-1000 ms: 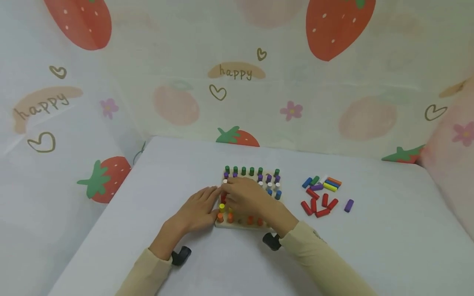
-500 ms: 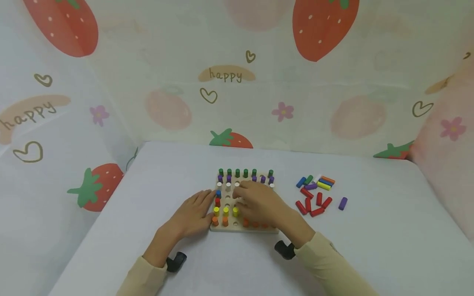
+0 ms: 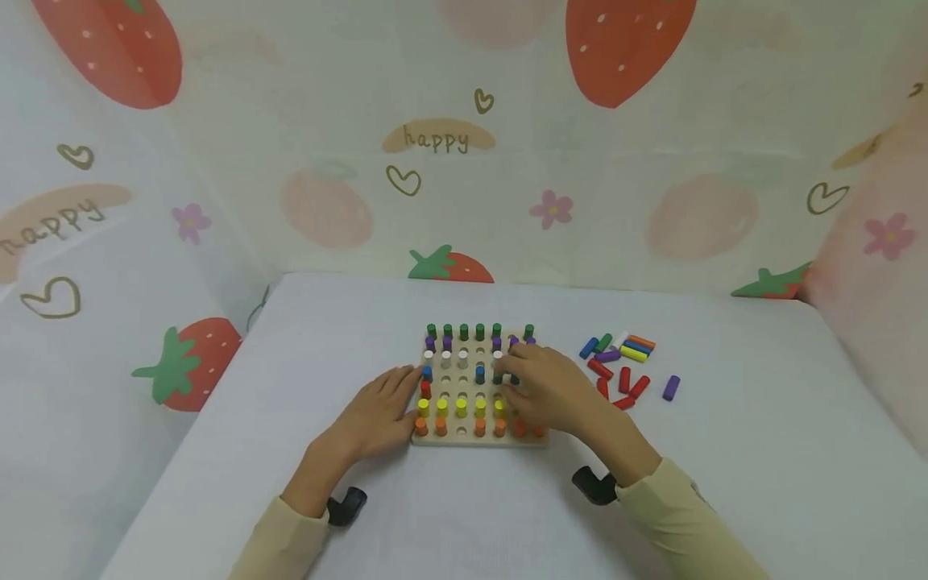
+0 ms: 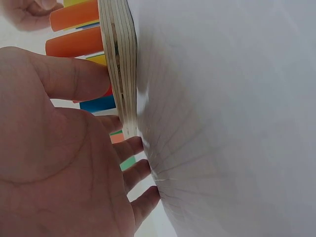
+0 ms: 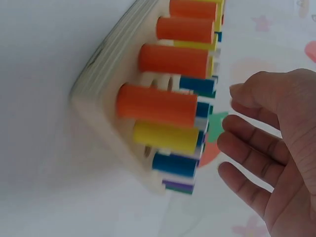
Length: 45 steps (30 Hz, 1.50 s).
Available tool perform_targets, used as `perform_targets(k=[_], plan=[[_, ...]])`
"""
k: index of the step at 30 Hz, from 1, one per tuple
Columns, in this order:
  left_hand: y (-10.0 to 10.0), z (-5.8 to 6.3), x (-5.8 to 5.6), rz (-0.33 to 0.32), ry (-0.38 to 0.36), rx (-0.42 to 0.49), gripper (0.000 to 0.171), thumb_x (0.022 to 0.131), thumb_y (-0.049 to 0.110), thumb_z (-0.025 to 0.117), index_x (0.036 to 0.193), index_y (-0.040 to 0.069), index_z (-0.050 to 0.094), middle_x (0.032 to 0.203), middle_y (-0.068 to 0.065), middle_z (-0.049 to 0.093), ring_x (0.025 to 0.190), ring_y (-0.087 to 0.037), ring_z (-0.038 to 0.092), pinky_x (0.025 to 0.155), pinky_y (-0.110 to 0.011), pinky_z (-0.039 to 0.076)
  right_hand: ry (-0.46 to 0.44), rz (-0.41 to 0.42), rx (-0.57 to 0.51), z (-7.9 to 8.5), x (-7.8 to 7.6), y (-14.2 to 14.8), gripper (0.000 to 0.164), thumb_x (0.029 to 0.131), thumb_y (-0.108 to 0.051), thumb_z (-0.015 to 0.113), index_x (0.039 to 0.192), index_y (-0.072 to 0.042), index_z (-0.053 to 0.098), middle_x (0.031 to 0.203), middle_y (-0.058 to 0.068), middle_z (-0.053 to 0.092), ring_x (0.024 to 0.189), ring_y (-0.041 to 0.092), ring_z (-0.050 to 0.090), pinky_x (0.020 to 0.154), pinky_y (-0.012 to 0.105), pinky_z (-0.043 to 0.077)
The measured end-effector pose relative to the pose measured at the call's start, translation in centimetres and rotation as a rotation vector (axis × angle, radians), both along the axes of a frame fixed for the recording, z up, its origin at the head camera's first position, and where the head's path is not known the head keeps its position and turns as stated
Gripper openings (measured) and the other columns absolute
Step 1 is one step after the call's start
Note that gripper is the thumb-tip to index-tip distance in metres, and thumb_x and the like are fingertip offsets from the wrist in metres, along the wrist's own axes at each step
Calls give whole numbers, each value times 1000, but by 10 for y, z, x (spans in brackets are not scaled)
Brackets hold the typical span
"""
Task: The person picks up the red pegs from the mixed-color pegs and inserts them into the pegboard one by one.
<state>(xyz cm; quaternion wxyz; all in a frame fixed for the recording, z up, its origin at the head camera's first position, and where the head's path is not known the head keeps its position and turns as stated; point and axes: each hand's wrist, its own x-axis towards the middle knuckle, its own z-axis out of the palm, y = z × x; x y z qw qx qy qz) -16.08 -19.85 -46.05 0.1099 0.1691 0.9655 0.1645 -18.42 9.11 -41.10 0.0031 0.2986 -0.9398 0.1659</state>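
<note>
Your left hand (image 3: 377,411) reaches in at the left side of the wooden board (image 3: 478,441), fingers extended and ungripping, thumb against the board's edge. Your right forearm slants in from the right, and that right hand (image 3: 551,387) hovers over the board's right side, fingers loosely bent and released. The board lies flat on the white table (image 3: 362,322), upright pegs (image 3: 461,408) standing in coloured rows.

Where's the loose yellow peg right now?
In the head view, the loose yellow peg lies right of the pegboard, beside a blue peg, just beyond the loose red pegs.
</note>
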Motion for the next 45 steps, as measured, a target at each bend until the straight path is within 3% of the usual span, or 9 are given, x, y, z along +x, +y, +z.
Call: perform_targets(k=[12, 21, 28, 36, 45], plan=[[-1, 1, 1, 7, -3, -12, 69, 107, 29, 43, 168, 4, 23, 175, -20, 27, 164, -43, 23, 134, -62, 22, 39, -63, -65, -11, 8, 45, 24, 95, -22, 78, 117, -13, 77, 117, 4, 76, 112, 25, 74, 96, 44, 65], [1, 0, -1, 1, -10, -12, 69, 107, 29, 43, 168, 4, 23, 175, -20, 27, 164, -43, 23, 134, -62, 22, 3, -140, -29, -21, 17, 78, 23, 93, -20, 80, 115, -13, 78, 113, 5, 76, 103, 23, 71, 90, 44, 65], [0, -1, -1, 7, -16, -9, 69, 108, 29, 43, 169, 5, 22, 175, -20, 26, 164, -43, 21, 134, -62, 21, 5, -174, 8, -29, 19, 96, 22, 92, -17, 79, 114, -12, 78, 115, 8, 77, 112, 29, 71, 93, 48, 65], [0, 1, 0, 3, -12, -5, 69, 107, 29, 43, 168, 4, 23, 175, -20, 26, 164, -43, 22, 134, -62, 21, 27, -230, 42, -34, 21, 104, 23, 89, -20, 83, 109, -11, 79, 94, 1, 74, 85, 15, 63, 76, 37, 62], [0, 2, 0, 1, -14, -8, 69, 107, 28, 42, 169, 4, 22, 175, -20, 25, 164, -43, 22, 134, -62, 21, 40, -269, 42, -38, 22, 106, 21, 85, -23, 87, 100, -12, 78, 85, -2, 71, 79, 13, 63, 75, 36, 62]])
